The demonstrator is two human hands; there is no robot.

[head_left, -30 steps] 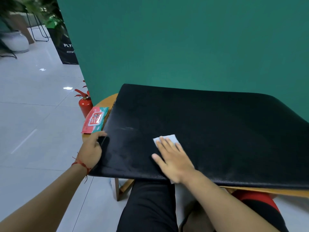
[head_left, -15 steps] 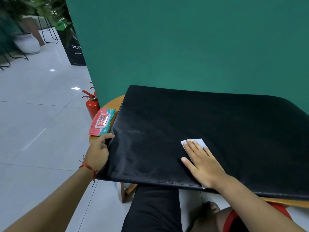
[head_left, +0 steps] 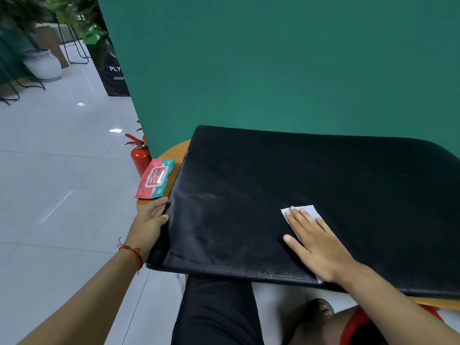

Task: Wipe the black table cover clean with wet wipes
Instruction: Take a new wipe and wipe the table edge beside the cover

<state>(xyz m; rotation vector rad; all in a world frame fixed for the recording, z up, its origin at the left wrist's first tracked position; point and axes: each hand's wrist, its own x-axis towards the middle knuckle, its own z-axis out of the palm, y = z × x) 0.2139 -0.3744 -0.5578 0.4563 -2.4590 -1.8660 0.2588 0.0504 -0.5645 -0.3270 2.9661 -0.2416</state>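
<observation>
**A:** The black table cover [head_left: 311,175] lay over the wooden table [head_left: 175,151], its near edge overhanging. The wet wipe [head_left: 307,210] sat at the cover's 5 o'clock, flat under the right hand [head_left: 317,247], whose fingers were straight and spread.

**B:** And the left hand [head_left: 149,224]?

**A:** Well apart, at 8 o'clock, clamped on the cover's side edge.

**B:** Risks?

**A:** If that grip slackened, a hard stroke could likely drag the cover off. The wipe reached the near edge and might bunch. The pack of wipes [head_left: 155,179], at 9 o'clock on the table rim, could get knocked down.
</observation>
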